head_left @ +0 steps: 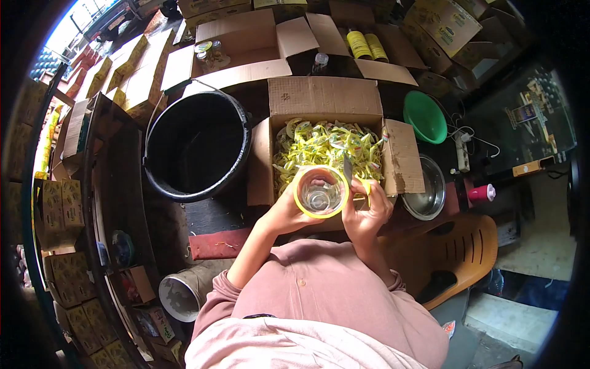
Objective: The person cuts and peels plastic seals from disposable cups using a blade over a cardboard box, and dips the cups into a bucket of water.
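Observation:
My left hand (291,209) is wrapped round a clear plastic jar (319,195) with a yellow rim, its open mouth tilted up towards me. Close against the jar's right side, my right hand (367,212) is closed on a flat grey blade (348,170) that points upward, its handle hidden by the fingers. A bit of yellow strip (367,186) shows at the right fingertips. Just beyond both hands, an open cardboard box (326,97) holds a heap of yellow and clear plastic scraps (332,144).
A large black bucket (153,178) stands left of the box. To the right are a green bowl (424,117), a metal bowl (433,203) and a power strip (462,152). Open cartons (236,34) with jars and yellow bottles (367,46) line the back. An orange chair (473,252) is at right.

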Demonstrator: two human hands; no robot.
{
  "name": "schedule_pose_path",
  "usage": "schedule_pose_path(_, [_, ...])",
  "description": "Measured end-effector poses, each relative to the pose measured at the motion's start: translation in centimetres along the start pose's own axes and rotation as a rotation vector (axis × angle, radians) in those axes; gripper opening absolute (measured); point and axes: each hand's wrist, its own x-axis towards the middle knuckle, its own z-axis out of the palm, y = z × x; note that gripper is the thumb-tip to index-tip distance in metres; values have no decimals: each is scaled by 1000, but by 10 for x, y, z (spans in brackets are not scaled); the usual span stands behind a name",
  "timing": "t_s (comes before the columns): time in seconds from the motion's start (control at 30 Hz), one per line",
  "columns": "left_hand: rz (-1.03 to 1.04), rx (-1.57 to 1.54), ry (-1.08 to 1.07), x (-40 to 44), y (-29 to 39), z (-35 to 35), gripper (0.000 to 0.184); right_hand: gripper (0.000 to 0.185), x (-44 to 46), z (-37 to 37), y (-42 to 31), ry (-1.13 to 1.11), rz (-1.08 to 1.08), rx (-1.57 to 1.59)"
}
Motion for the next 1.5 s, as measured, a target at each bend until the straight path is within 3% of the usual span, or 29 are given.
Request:
schedule_pose_path(0.17, [-18,-393,78,1,-11,1,65,28,-4,1,12,36,50,59])
schedule_pose_path(0.23, [-44,-589,75,-4,-21,0,63,19,-6,4,7,93,137,99])
schedule_pose_path(0.47, [-55,-465,113,0,-16,3,64,8,5,2,-13,-7,83,-5])
schedule_pose_path(0.83, [-2,-274,174,1,-17,15,69,11,2,3,-12,12,37,-52])
schedule_pose_path(1.13, [73,5,66,0,-12,11,70,12,8,2,-5,2,22,-98])
schedule_pose_path(1.37, [-63,-229,85,-1,-11,10,67,10,9,0,-1,-13,128,-5])
schedule_pose_path(1.5, [-131,-540,95,-3,-17,8,65,10,11,-3,0,27,164,-5])
